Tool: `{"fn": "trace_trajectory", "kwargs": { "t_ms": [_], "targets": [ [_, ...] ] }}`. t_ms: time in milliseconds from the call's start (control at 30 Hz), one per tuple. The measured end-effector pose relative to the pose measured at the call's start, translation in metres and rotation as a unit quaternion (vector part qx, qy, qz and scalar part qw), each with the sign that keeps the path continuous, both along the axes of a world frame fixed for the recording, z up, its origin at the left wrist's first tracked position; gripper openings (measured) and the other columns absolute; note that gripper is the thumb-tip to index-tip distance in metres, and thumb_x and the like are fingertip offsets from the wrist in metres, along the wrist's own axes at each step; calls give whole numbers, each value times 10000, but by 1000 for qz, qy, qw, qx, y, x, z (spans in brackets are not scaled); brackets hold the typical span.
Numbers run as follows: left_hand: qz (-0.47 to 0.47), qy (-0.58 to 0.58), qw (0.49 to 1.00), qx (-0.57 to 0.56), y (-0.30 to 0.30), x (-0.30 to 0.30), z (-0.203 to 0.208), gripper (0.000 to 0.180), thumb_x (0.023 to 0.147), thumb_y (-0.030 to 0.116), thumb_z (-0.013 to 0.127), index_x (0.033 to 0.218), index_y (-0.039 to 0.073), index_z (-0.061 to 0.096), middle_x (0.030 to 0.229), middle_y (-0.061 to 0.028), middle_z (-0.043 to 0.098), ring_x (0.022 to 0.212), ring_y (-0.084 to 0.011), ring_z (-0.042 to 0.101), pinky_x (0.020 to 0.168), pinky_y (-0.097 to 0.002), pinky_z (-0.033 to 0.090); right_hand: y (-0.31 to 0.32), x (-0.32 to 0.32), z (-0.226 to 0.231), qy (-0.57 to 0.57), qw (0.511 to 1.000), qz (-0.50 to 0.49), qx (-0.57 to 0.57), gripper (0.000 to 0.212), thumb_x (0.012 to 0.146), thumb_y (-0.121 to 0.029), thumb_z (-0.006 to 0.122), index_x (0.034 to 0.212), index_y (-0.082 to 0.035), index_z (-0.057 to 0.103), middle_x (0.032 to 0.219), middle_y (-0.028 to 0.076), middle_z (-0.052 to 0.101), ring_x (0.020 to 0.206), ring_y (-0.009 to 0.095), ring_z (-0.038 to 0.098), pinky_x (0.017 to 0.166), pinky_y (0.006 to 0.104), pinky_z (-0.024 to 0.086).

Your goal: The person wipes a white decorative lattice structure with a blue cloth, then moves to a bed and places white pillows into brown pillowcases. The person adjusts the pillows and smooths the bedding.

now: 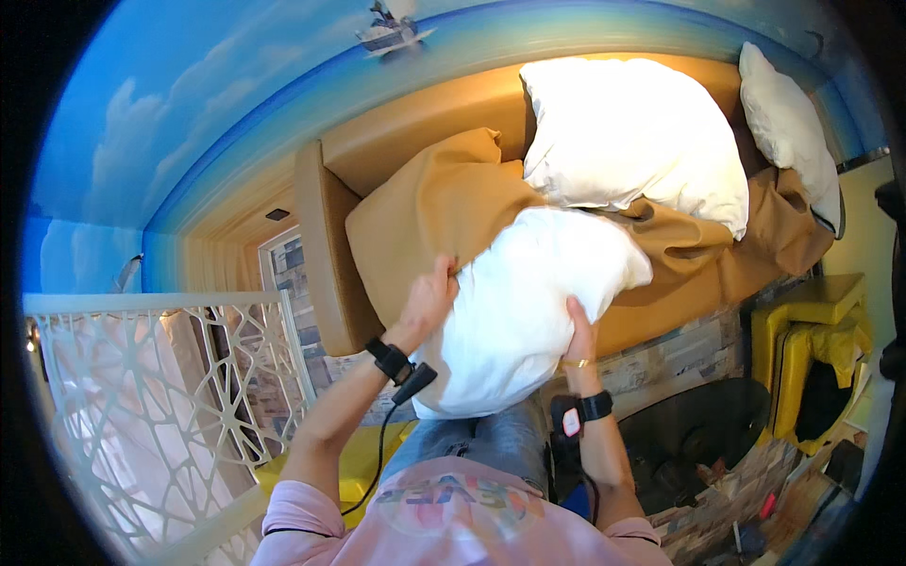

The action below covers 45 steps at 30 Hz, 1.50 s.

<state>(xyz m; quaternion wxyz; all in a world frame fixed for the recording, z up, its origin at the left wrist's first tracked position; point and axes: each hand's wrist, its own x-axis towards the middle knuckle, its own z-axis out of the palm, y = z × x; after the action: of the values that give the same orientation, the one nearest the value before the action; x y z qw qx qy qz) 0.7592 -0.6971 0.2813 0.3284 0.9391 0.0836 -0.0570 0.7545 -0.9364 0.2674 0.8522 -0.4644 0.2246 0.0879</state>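
Observation:
A white pillow [524, 302] is between my two hands, in front of my thighs and at the near side of a tan sofa. My left hand [434, 297] is closed on its left edge, the fingers curled by the tan cover. On the opposite side my right hand [579, 335] grips the right edge, thumb up along the fabric and the other fingers hidden. Under and behind the pillow lies a rumpled tan sofa cover [425, 212]. A larger white pillow [632, 132] leans on the sofa back beyond it.
Another white pillow [783, 113] stands at the sofa's right end. The sofa's left armrest [326, 255] rises beside the cover. A white lattice screen [179, 396] is at my left. To my right are a dark round tabletop [698, 424] and a yellow chair [816, 321].

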Motion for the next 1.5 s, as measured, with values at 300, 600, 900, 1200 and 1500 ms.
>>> {"fn": "trace_trajectory", "kwargs": {
  "t_ms": [300,600,900,1200,1500],
  "targets": [
    [98,-71,969,-214,5,5,106,195,888,142,483,978,3,380,792,-201,530,721,-315,542,690,-373,436,36,120,192,-337,889,205,-234,387,771,-215,673,1036,55,589,940,139,653,814,200,609,751,311,478],
    [-48,21,941,-334,40,-118,5,507,886,220,545,1304,1,360,1225,-203,495,1111,-281,488,965,-374,365,58,32,169,-604,566,422,-369,438,662,-177,694,1049,-13,567,1021,174,597,907,350,583,810,384,470],
    [93,166,948,-257,176,-129,3,137,912,137,477,900,4,506,799,-79,619,802,-152,616,674,-274,490,21,-80,25,-533,447,619,-365,592,619,-135,674,1191,-89,531,992,67,565,962,246,541,822,358,419],
    [-87,-82,991,-61,49,-12,-9,147,846,98,511,969,29,553,923,-168,548,880,-331,539,781,-371,444,24,-119,15,-458,388,714,-360,499,718,-236,637,1190,-107,541,1171,74,517,1139,262,449,941,375,376],
    [-73,41,996,13,32,-10,-23,260,812,166,584,992,17,470,1017,-204,510,997,-375,487,840,-424,427,0,13,40,-405,648,341,-548,513,818,-258,605,1277,-72,472,1276,157,486,1182,313,430,968,410,334]
  ]
}}
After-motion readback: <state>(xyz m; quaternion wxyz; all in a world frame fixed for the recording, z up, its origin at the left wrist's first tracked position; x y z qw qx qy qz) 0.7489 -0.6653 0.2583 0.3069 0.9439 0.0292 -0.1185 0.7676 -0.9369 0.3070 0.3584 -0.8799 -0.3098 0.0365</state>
